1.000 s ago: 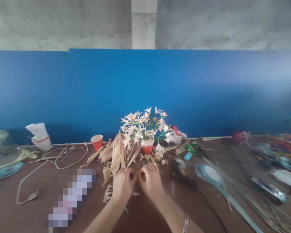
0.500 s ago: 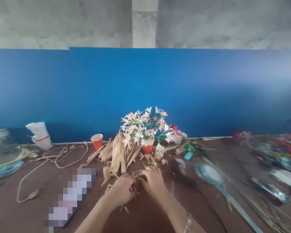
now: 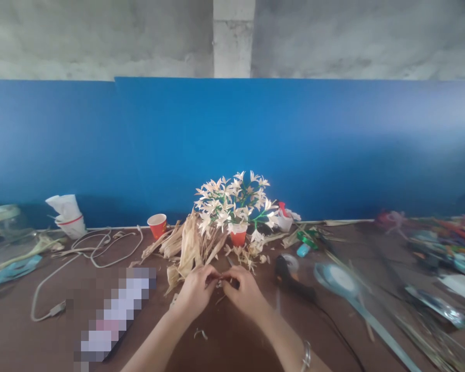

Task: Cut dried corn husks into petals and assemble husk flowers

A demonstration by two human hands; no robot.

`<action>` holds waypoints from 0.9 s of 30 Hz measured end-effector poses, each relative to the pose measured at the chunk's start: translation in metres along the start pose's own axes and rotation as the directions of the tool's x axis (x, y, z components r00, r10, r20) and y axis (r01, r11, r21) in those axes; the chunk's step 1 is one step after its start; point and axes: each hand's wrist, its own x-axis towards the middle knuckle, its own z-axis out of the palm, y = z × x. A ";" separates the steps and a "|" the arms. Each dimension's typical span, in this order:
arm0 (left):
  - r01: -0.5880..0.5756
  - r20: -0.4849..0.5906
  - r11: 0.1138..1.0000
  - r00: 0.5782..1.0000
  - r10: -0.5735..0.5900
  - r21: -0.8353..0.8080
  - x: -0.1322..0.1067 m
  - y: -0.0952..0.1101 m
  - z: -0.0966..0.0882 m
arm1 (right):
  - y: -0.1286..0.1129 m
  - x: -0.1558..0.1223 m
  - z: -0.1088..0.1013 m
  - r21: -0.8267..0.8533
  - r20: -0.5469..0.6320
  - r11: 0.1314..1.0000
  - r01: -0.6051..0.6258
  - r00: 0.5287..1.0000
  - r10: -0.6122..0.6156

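My left hand [image 3: 197, 290] and my right hand [image 3: 243, 290] meet at the middle of the table, fingertips pinched together. Between them is a small pale scrap, too small and too covered by the fingers to name. Just beyond my left hand lies a heap of dried corn husks [image 3: 190, 243]. Behind my hands, a red cup [image 3: 238, 238] holds a bunch of cream husk flowers [image 3: 225, 204] on green stems. Loose husk bits [image 3: 245, 257] lie at the foot of that cup. A curled white shaving [image 3: 200, 334] rests on the table nearer to me.
Right of my hands lie a black glue gun [image 3: 290, 279] with its cord and a roll of light-blue ribbon [image 3: 339, 279]. At left are a white cable [image 3: 42, 283], a blurred-out phone-like object [image 3: 118, 315], a red paper cup [image 3: 157, 226] and a white cup [image 3: 72, 226].
My hands have drawn closer, fingertips now meeting. My left hand has turned and lifted slightly away from me. The view has shifted a little.
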 end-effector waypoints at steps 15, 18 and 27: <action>0.053 -0.002 0.997 0.999 -0.053 -0.064 0.000 0.000 0.003 | 0.001 0.001 -0.003 0.025 -0.097 0.999 0.045 0.994 -0.043; 0.027 -0.002 0.999 1.000 -0.027 -0.031 0.000 0.001 0.004 | 0.001 -0.001 -0.003 -0.041 -0.090 0.996 0.078 0.993 -0.082; 0.039 -0.009 0.999 0.999 -0.039 0.030 0.000 0.011 0.004 | -0.006 -0.001 -0.005 -0.104 -0.145 0.989 0.109 0.982 -0.123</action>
